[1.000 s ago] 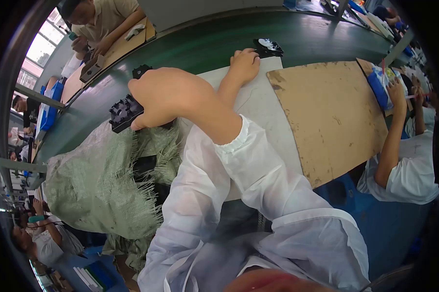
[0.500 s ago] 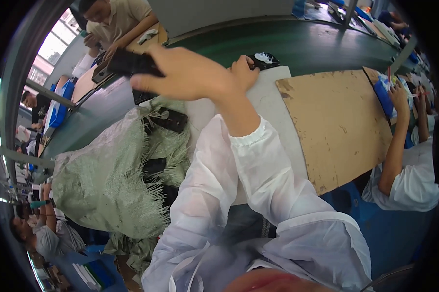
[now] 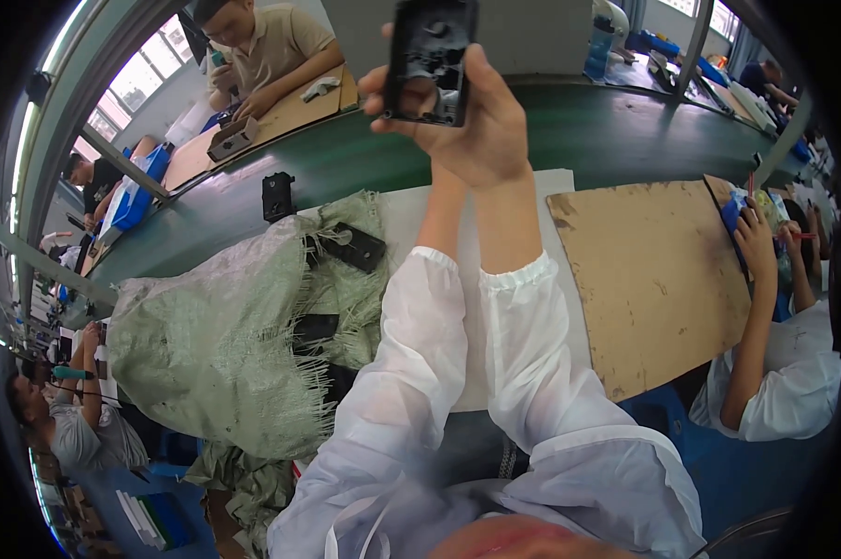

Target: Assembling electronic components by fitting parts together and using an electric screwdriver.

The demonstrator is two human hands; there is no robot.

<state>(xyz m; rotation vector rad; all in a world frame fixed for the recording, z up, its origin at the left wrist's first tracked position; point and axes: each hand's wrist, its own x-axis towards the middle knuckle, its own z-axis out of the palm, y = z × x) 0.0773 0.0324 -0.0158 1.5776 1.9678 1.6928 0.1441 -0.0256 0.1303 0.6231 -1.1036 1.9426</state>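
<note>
Raised in front of me is a black plastic housing (image 3: 427, 70), its hollow, moulded inside facing me. My right hand (image 3: 495, 130) is closed on it, thumb along its right edge, with fingertips showing past its left edge. Skin shows through an opening low in the housing. My left hand (image 3: 444, 172) is lifted close behind the right one; its fingers are mostly hidden, so I cannot tell their grip. Another black housing (image 3: 276, 197) lies on the green belt to the left. More black pieces (image 3: 355, 248) lie in a frayed woven sack (image 3: 206, 335).
A brown board (image 3: 653, 279) and a pale sheet (image 3: 467, 363) lie before me. The green belt (image 3: 616, 126) runs across behind them. Opposite sits a person (image 3: 276, 56) at a bench with a small box (image 3: 232, 140). Another person's arm (image 3: 760, 279) reaches in at the right.
My right hand has swung back from the far left, where it held a black piece. Both hands are now raised together with the housing facing me. The view has shifted slightly.
</note>
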